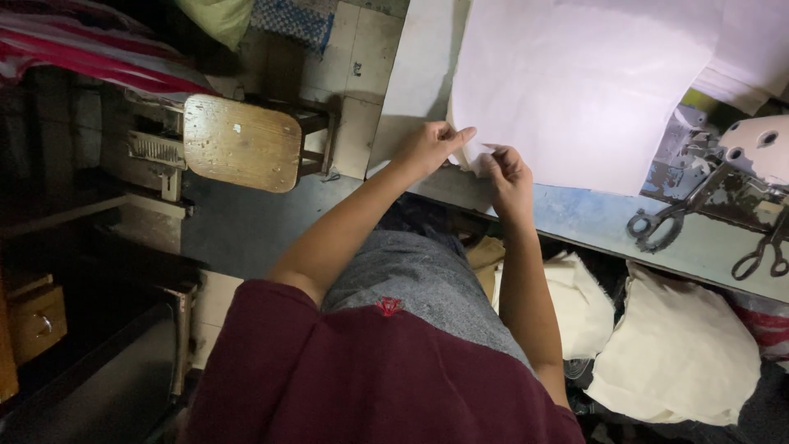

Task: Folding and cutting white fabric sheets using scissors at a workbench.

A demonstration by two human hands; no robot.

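Observation:
A large white sheet of fabric (575, 82) lies spread on a worktable (592, 218) with a worn blue-grey top. My left hand (427, 148) pinches the sheet's near corner at the table edge, forefinger stretched along the cloth. My right hand (505, 173) grips the same corner just beside it, fingers curled over the fabric edge. Both forearms reach out from my maroon shirt and grey lap.
Two pairs of dark metal scissors (657, 226) (764, 251) lie on the table to the right. Cream cloth bundles (674, 353) sit under the table edge. A wooden stool (242, 144) stands to the left on the tiled floor, and a striped cloth (82, 49) lies at the top left.

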